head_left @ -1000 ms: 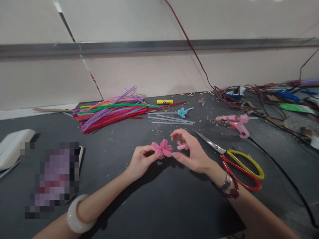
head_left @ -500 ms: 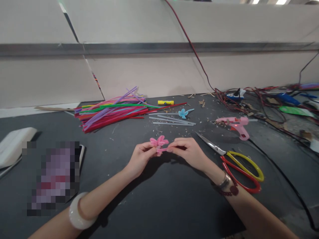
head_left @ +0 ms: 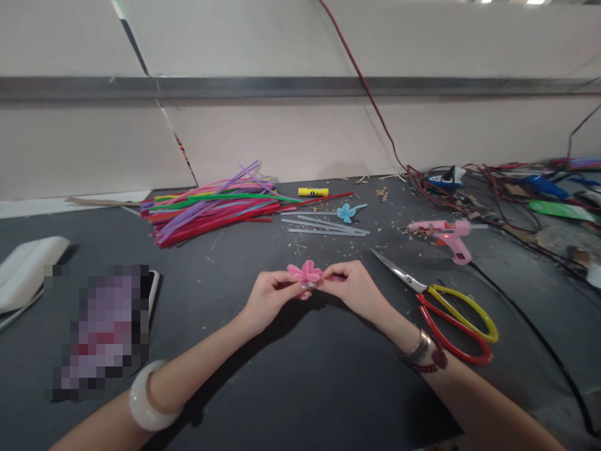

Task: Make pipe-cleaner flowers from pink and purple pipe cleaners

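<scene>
So, grip: the left hand and the right hand both pinched the pink flower, fingertips pressed onto it from either side.
Flower: it was held just above the table, between the two hands, petals upward (whether the right fingers held a stem under it I could not tell).
Hand pose: both forearms came in from the near edge and converged. The fingers were curled. A white bangle sat on the left wrist and bracelets on the right.
Near right: scissors with red and yellow handles lay just beside the right wrist, and beyond them a pink glue gun.
Farther back: a blue flower, grey strips, a yellow glue stick and a pile of coloured pipe cleaners.
Surface: dark and matte, flecked with small scraps.
Room: pale wall panels stood behind, with tangled cables at the far right.
</scene>
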A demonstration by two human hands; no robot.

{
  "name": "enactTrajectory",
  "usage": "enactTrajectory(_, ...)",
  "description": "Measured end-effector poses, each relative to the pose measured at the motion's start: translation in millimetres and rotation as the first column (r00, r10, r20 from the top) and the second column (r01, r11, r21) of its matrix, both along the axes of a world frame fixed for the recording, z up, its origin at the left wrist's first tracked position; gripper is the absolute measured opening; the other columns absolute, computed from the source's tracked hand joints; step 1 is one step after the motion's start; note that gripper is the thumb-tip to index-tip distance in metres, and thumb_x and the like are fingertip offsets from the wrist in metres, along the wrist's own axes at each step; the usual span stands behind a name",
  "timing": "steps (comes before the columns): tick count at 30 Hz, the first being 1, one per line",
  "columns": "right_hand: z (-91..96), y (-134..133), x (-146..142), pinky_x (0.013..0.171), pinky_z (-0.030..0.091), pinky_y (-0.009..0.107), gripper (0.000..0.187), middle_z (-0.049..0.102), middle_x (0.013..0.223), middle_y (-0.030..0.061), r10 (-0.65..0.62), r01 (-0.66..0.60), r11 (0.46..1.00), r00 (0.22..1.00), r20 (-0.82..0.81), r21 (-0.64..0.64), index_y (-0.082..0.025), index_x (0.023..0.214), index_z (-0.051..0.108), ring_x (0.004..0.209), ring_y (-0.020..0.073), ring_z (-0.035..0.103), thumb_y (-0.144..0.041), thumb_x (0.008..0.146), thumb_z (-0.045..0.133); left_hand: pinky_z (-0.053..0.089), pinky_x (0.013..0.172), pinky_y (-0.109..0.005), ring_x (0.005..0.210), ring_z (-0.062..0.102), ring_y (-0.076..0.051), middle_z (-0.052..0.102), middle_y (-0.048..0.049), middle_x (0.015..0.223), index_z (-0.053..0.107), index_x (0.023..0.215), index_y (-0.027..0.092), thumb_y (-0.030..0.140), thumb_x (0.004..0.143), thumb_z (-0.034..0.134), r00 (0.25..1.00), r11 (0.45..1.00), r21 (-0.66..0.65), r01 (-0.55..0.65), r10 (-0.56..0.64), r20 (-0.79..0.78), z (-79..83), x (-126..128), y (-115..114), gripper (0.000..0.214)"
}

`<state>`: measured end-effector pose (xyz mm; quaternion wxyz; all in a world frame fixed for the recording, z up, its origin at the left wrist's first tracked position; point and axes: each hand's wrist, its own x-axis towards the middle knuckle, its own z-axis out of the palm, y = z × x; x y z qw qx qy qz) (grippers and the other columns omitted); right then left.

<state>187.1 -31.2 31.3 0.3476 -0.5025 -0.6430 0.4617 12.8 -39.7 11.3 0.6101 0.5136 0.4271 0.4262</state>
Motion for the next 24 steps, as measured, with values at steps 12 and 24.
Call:
enactTrajectory(12, -3.1, 2.6, 1.7, 0.049, 0.032, 0.020, 0.022, 0.055, 0.052, -0.0021, 0.020, -0.046, 0.986, 0.987, -0.159, -0.160, -0.012, 0.059, 0.065, 0.049, 0.0064, 0.042, -0.034, 0.060, 0.069, 0.050, 0.064, -0.021, 0.059, 0.062, -0.011, 0.069, -0.0012, 0.062, 0.071, 0.073, 0.014, 0.017, 0.066, 0.069, 0.999, 0.997, 0.054, 0.052, -0.051, -0.014, 4.2, -0.5, 0.5, 0.007)
enactTrajectory(24, -1.2, 1.3, 0.1, 0.050, 0.037, 0.021, 0.022, 0.062, 0.058, 0.0013, 0.006, -0.004, 0.999, 0.998, -0.067, 0.034, -0.012, 0.066, 0.068, 0.051, 0.0088, 0.048, -0.034, 0.066, 0.065, 0.052, 0.069, -0.027, 0.063, 0.064, -0.014, 0.070, -0.0045, 0.067, 0.071, 0.079, 0.013, 0.021, 0.070, 0.066, 1.000, 1.000, 0.002, 0.006, -0.006, 0.011, 4.0, -1.6, 0.5, 0.012)
